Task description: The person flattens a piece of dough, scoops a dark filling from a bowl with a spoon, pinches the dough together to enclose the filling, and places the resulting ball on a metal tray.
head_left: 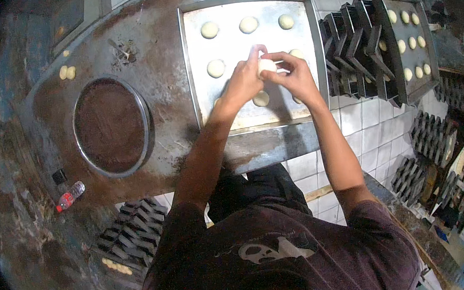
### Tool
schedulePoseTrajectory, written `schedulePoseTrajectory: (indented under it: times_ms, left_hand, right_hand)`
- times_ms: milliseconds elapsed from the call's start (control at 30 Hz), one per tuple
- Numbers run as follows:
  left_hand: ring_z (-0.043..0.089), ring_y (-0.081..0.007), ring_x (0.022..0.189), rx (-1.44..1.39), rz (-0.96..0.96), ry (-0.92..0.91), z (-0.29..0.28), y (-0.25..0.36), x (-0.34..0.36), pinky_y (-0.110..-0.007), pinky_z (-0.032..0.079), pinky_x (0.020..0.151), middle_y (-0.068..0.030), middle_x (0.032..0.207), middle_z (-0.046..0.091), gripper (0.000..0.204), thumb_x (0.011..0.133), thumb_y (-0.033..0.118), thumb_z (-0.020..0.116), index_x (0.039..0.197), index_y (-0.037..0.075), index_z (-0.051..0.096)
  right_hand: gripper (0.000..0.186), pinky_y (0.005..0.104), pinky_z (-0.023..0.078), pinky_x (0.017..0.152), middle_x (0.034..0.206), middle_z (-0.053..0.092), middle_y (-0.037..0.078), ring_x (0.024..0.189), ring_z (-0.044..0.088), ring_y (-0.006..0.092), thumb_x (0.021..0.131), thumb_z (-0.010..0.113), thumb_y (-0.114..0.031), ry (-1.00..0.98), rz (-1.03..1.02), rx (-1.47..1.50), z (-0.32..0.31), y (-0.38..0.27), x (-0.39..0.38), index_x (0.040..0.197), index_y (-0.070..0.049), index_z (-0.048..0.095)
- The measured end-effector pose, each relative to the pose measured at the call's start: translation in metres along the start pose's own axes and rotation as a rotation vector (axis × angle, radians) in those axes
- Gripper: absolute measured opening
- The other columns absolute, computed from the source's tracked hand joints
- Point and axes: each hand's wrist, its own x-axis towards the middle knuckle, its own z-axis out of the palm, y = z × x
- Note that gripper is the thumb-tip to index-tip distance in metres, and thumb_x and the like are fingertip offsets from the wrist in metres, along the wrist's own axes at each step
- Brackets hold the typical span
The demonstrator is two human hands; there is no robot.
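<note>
Over the middle of a baking tray (319, 99), a pale dough ball (266, 67) is held between my two hands. My left hand (244, 82) grips it from the left, its upper fingers bright and partly washed out. From the other side, the curled fingers and thumb of my right hand (296, 76) pinch it. Rows of round dough balls lie apart on the tray, such as one at the far left corner (209, 30) and one just below my hands (261, 98). My hands and wrists partly cover some of the others.
Left on the worktop (171, 94) stands a round metal basin (146, 118) of dark brown filling. Small dough pieces (67, 72) lie beyond it, a plastic bottle (71, 196) nearer. Stacked trays (356, 48) rise at right, the top one (409, 42) bearing dough balls.
</note>
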Motion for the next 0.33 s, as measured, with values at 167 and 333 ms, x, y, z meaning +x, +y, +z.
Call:
schedulePoseTrajectory:
  times_ms: [167,333]
  left_hand:
    - [0.057,-0.0466,0.126,0.053,-0.200,0.024,-0.030,-0.030,-0.006,-0.051,0.050,0.105,-0.0299,0.144,0.048,0.105,0.076,0.012,0.082,0.161,0.011,0.022]
    - [0.058,-0.0435,0.127,-0.024,-0.297,0.278,-0.048,-0.073,-0.060,-0.053,0.045,0.110,-0.0272,0.146,0.048,0.099,0.082,0.016,0.080,0.162,0.013,0.022]
  right_hand:
    - [0.041,0.0429,0.060,0.089,0.126,0.068,0.016,0.103,0.071,0.0309,0.091,0.075,-0.021,-0.026,-0.081,-0.636,0.002,0.095,0.057,0.128,-0.004,0.070]
    - [0.083,0.0437,0.020,0.129,0.169,0.029,0.015,0.157,0.024,0.0320,0.095,0.066,-0.052,-0.052,-0.392,-1.164,0.040,0.135,0.061,0.162,-0.014,0.034]
